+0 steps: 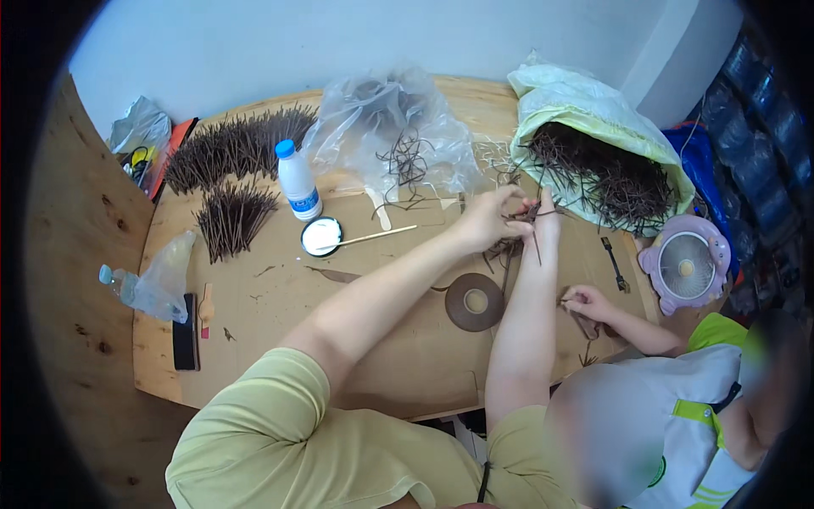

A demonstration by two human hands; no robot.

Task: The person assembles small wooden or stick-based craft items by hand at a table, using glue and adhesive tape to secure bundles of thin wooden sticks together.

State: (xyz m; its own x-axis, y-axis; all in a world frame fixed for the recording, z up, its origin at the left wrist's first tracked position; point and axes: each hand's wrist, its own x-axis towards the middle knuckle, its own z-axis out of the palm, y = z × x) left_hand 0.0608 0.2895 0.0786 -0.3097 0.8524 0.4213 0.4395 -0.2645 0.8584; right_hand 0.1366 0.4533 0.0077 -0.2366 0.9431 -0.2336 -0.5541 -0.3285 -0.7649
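My left hand (490, 222) and my right hand (547, 212) meet over the far right part of the cardboard sheet. Their fingers close around thin, dark brown twig-like stems (537, 246), one of which points down between them. The fingertips overlap there, so how each finger grips is partly hidden. More brown stems (506, 248) lie just beneath my hands. Nearer to me, a roll of brown tape (454, 316) rests flat, close to my right forearm.
Bundles of brown stems (229, 222) stand at the left, beside a white bottle with a blue cap (298, 182) and a dish of white paste (322, 237). A sack of stems (606, 174), a purple fan (687, 265) and another person's hand (589, 303) are at the right.
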